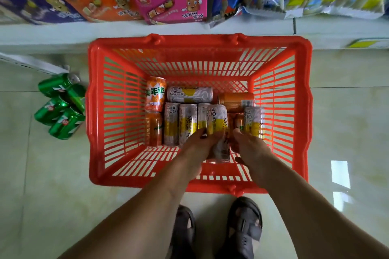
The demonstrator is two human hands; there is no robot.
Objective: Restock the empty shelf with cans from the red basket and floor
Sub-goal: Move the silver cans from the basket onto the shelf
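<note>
Gripping one white-and-yellow tea can (217, 130) with left hand (196, 149), lifted clear of its neighbours in red basket (200, 40). Right hand (250, 149) curled beside it, hold unclear; probably reaching for a second can.

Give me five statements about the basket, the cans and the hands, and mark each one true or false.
1. The red basket sits on the floor in front of a shelf of snacks. True.
2. The green cans lie inside the basket. False: they lie on the floor, beside the basket's left wall.
3. The left hand grips a white and yellow tea can. True.
4. The basket holds only orange cans. False: it holds white and yellow tea cans together with orange cans.
5. The right hand rests on the basket's rim. False: it reaches down inside the basket among the cans.
</note>
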